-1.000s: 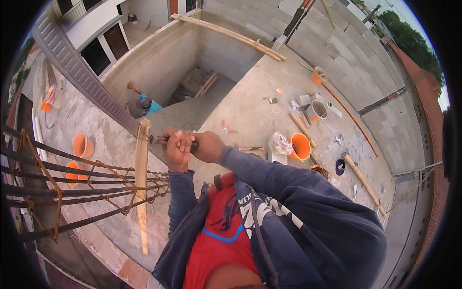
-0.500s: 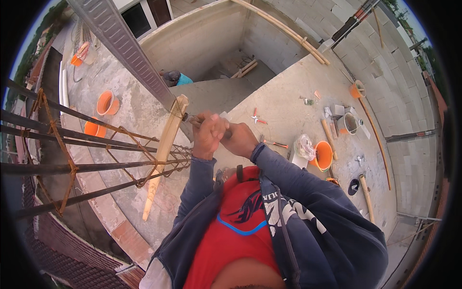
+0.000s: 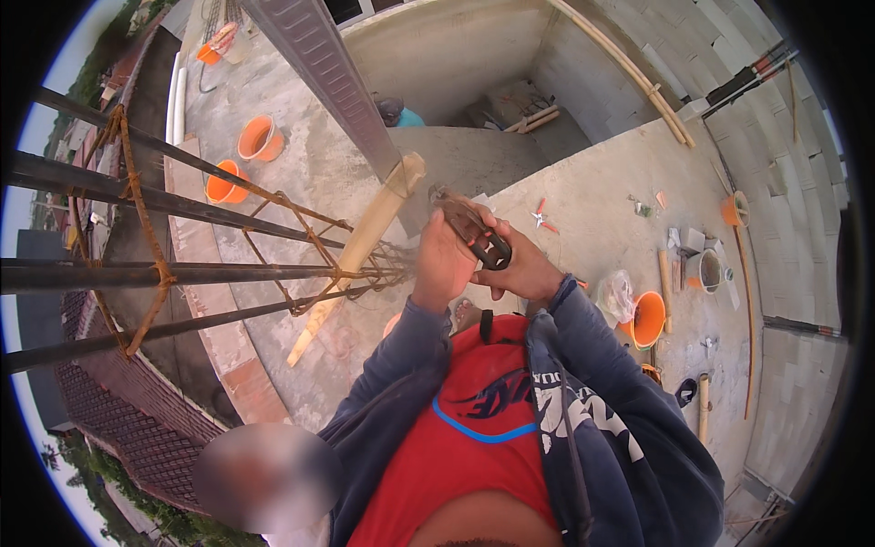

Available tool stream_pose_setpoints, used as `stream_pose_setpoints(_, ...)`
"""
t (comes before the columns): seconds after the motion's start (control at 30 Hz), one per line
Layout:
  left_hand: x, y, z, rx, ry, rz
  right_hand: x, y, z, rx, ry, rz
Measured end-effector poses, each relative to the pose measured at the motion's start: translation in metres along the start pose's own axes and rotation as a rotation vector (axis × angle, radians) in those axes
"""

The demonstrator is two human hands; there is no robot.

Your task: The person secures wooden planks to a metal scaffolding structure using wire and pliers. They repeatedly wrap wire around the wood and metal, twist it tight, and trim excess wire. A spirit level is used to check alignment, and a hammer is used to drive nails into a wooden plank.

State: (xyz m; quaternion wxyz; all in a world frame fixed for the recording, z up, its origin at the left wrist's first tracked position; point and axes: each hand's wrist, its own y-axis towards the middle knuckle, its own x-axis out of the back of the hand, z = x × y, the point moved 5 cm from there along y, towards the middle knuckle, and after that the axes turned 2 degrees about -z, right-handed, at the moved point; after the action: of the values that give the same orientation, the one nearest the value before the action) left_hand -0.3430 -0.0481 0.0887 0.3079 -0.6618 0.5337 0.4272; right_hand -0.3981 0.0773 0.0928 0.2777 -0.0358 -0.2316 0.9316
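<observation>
In front of my chest, both hands are closed around a pliers-like hand tool point(image 3: 474, 233) with dark grips. Its small metal head points up and to the left; the fingers partly cover the body. My left hand point(image 3: 445, 260) wraps it from the left. Against its lower end presses my right hand point(image 3: 529, 266). Just left of my hands a pale wooden board point(image 3: 369, 239) lies at a slant against the foot of a ribbed metal post point(image 3: 333, 91). Rusty tie wire and stirrups bind the long dark rebars point(image 3: 173, 273), which reach toward the board.
Orange buckets point(image 3: 262, 139) stand on the concrete at left, with another orange bucket point(image 3: 645, 319) at right. Red-handled pliers point(image 3: 544, 217) lie on the slab. Beyond its edge drops a walled pit, where a person in teal point(image 3: 410, 118) is partly visible. Bamboo poles point(image 3: 629, 68) lie along a wall.
My hands have drawn the tool away from the board and post, toward my chest, and turned it. The whole view has shifted, so surroundings appear farther right.
</observation>
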Motion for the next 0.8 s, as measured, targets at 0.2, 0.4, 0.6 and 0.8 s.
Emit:
stream_pose_setpoints(0.2,0.02,0.001,0.031,0.068,0.183,0.001,0.027,-0.022,-0.029,0.131,-0.133,-0.15)
stream_pose_setpoints(0.4,0.054,0.019,0.082,0.195,0.274,-0.159,0.055,-0.021,-0.079,0.142,-0.149,-0.215)
stream_pose_setpoints(0.6,0.104,0.027,0.138,0.404,0.43,-0.479,0.078,0.004,-0.142,0.026,-0.017,-0.192)
stream_pose_setpoints(0.8,0.158,0.028,0.164,0.377,0.647,-0.754,0.106,0.069,-0.219,-0.03,-0.105,-0.09)
